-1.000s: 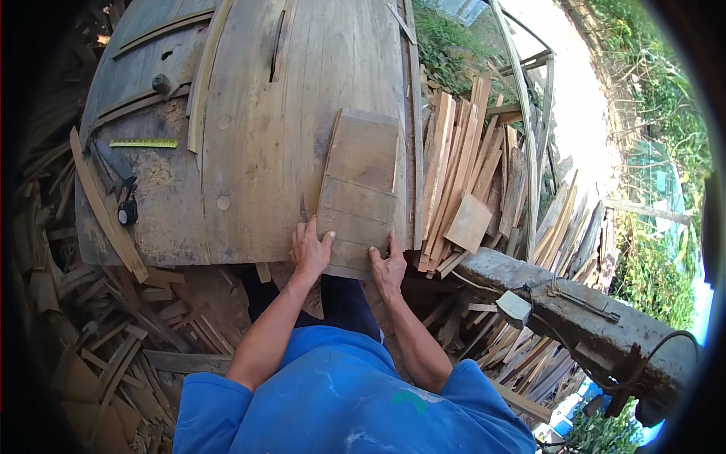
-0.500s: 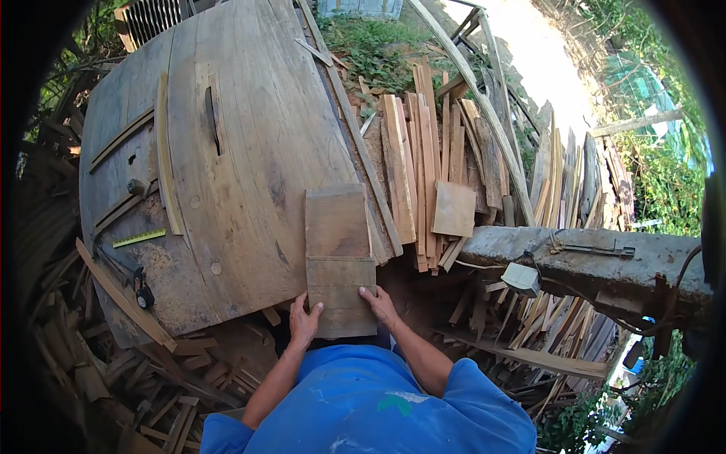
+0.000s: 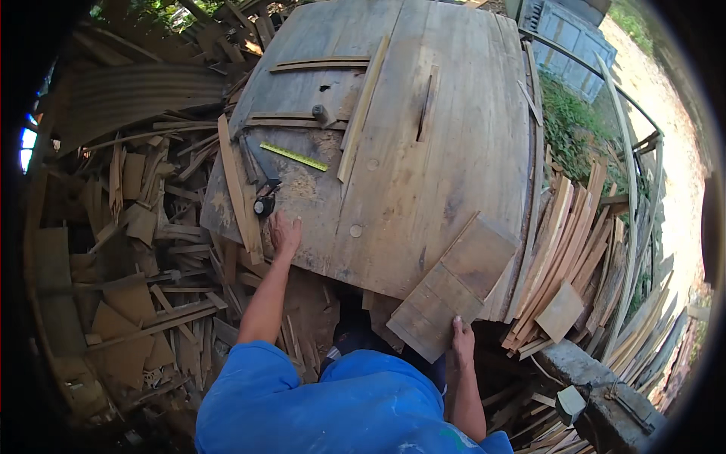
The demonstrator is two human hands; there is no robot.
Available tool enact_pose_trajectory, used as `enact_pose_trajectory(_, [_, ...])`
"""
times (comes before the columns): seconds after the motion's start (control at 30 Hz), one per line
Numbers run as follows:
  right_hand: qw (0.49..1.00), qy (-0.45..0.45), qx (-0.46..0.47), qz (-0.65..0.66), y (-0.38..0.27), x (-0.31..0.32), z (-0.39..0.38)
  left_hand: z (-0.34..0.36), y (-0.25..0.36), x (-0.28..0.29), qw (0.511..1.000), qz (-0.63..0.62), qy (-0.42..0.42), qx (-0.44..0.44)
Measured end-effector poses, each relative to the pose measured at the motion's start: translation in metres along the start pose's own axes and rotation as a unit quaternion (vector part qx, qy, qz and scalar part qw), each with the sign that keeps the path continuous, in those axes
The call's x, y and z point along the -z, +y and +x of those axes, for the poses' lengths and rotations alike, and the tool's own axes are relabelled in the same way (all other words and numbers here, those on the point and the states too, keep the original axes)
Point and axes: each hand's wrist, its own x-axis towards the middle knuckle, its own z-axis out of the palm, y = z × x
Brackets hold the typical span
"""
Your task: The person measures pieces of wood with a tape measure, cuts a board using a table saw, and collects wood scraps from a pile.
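Observation:
My right hand (image 3: 463, 340) grips the right edge of a flat wooden board (image 3: 436, 309) with its thumb on top. That board overhangs the near right edge of a wooden worktable (image 3: 454, 163) at a slant. Beyond a seam lies a second flat board piece (image 3: 482, 253); I cannot tell whether the two are joined. My left hand (image 3: 285, 236) reaches over the table's near left edge, fingers apart and holding nothing. Just beyond its fingertips sits a small rounded black object (image 3: 264, 206), beside a dark flat metal tool (image 3: 253, 160). A yellow ruler strip (image 3: 293, 156) lies farther in.
Thin wooden strips (image 3: 363, 110) lie on the table, with a slot (image 3: 427, 106) cut through its top. Scrap wood (image 3: 174, 250) piles up at the left. Stacked planks (image 3: 556, 250) and a concrete beam (image 3: 597, 386) stand at the right. A long batten (image 3: 236, 181) crosses the left table edge.
My left hand has let go of the board and moved left toward the black object. The boards have turned aslant in my right hand's hold. The view has swung left.

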Motion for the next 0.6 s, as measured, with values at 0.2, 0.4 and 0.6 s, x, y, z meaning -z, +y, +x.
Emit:
enact_pose_trajectory(0.2, [0.992,0.059,0.080,0.080,0.017,-0.025,-0.051,0.099,-0.073,0.011,0.990,0.095,-0.046,0.093])
enact_pose_trajectory(0.4, [0.985,0.087,0.097,-0.113,0.017,0.002,-0.050,0.105,-0.107,-0.018,0.974,0.181,-0.098,0.093])
enact_pose_trajectory(0.6, [0.990,0.072,0.089,0.078,-0.035,0.066,-0.071,0.072,-0.096,-0.002,0.988,0.133,-0.079,-0.016])
